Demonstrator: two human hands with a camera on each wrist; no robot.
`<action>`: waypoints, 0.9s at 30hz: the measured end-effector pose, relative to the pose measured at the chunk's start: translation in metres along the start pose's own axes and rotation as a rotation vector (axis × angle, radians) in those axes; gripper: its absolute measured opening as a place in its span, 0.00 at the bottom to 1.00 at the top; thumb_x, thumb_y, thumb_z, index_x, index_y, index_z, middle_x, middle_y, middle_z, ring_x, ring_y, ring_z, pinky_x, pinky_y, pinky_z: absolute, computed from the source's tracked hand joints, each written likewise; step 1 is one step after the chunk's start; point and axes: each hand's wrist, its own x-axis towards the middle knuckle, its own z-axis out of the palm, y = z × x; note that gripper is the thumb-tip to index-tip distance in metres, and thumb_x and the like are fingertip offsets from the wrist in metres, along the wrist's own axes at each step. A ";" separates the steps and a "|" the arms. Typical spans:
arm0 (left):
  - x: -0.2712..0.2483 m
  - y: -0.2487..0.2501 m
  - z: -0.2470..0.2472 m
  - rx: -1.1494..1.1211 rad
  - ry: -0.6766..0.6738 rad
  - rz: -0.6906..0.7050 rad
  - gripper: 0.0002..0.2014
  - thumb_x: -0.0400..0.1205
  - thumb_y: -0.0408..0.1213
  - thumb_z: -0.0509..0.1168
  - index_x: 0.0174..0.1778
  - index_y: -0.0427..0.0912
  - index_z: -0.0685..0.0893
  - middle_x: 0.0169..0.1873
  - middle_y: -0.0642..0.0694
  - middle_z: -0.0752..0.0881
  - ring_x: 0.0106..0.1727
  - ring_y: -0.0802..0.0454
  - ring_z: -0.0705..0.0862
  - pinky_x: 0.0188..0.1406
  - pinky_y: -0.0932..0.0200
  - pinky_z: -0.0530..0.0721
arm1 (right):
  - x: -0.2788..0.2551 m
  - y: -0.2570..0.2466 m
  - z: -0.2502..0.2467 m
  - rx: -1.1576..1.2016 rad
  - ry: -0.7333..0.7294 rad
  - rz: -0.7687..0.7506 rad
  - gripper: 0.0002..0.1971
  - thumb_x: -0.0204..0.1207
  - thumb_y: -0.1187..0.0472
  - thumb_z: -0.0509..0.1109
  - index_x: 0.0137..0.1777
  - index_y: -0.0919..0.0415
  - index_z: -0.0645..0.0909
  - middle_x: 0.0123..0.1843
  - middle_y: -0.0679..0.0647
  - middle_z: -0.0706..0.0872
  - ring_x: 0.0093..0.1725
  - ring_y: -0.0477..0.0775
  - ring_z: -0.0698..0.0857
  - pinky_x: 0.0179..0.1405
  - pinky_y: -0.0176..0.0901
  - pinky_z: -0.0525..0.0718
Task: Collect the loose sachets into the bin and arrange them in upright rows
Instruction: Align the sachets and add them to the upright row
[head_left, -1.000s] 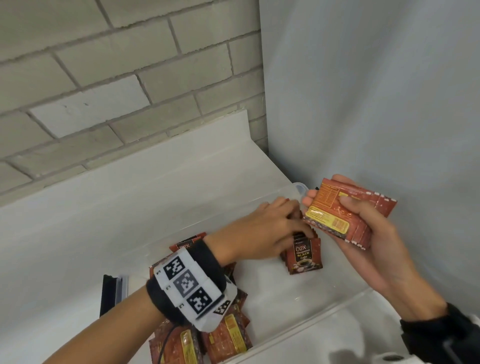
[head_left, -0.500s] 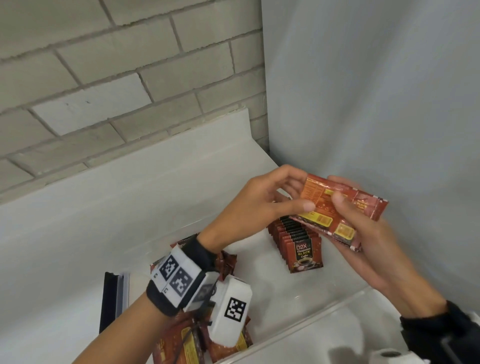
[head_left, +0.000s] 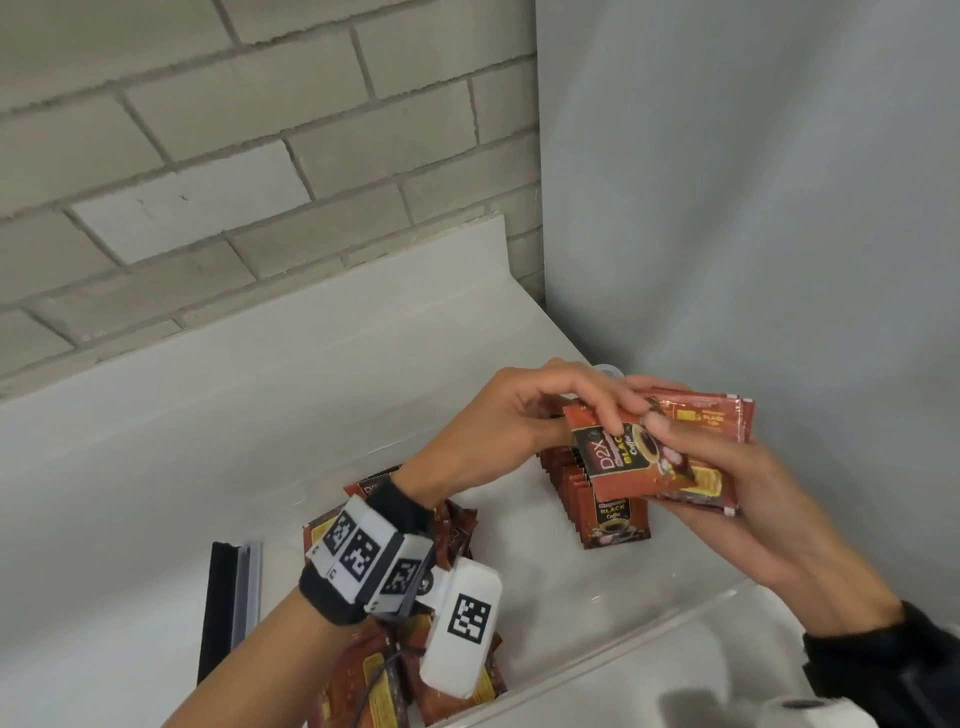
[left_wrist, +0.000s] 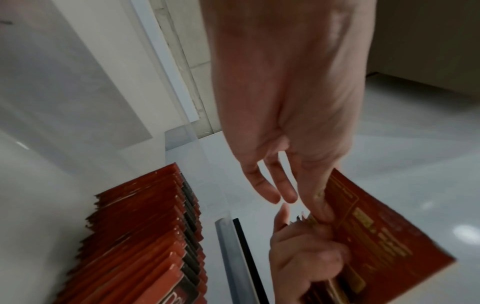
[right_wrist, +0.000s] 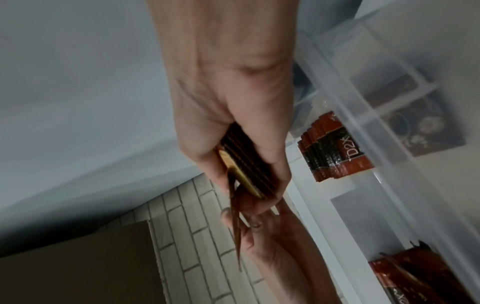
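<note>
Head view looks down from above; both close wrist views share the upright sachet row (head_left: 597, 499).

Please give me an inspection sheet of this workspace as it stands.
Surface: white counter.
Job's things: clear bin holds an upright row of sachets and a loose pile; one sachet being drawn from the held stack.
Clutter: black strip beside bin.
Grippers: left hand pinches the sachet; right hand grips the stack.
Cables: thin wrist-camera cable.
Surroundings: brick wall, grey panel.
</note>
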 end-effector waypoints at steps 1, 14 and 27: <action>0.000 -0.001 0.000 0.001 0.017 -0.001 0.12 0.81 0.19 0.61 0.46 0.38 0.85 0.56 0.49 0.85 0.65 0.50 0.81 0.55 0.55 0.85 | 0.000 0.000 0.000 -0.007 0.008 -0.014 0.23 0.68 0.66 0.68 0.65 0.61 0.81 0.49 0.59 0.91 0.44 0.54 0.91 0.35 0.41 0.88; 0.002 0.011 0.001 0.112 0.043 -0.158 0.14 0.75 0.25 0.72 0.56 0.37 0.84 0.54 0.45 0.87 0.58 0.48 0.86 0.58 0.53 0.85 | -0.002 0.005 0.004 0.062 0.164 -0.252 0.26 0.66 0.69 0.71 0.66 0.55 0.77 0.45 0.54 0.89 0.44 0.51 0.90 0.37 0.38 0.87; 0.005 -0.042 0.014 0.858 -0.414 0.002 0.16 0.75 0.29 0.73 0.60 0.40 0.88 0.38 0.48 0.72 0.39 0.60 0.67 0.41 0.74 0.67 | -0.002 0.008 -0.001 0.175 0.270 -0.402 0.16 0.70 0.57 0.72 0.59 0.51 0.79 0.40 0.51 0.86 0.41 0.48 0.87 0.52 0.43 0.85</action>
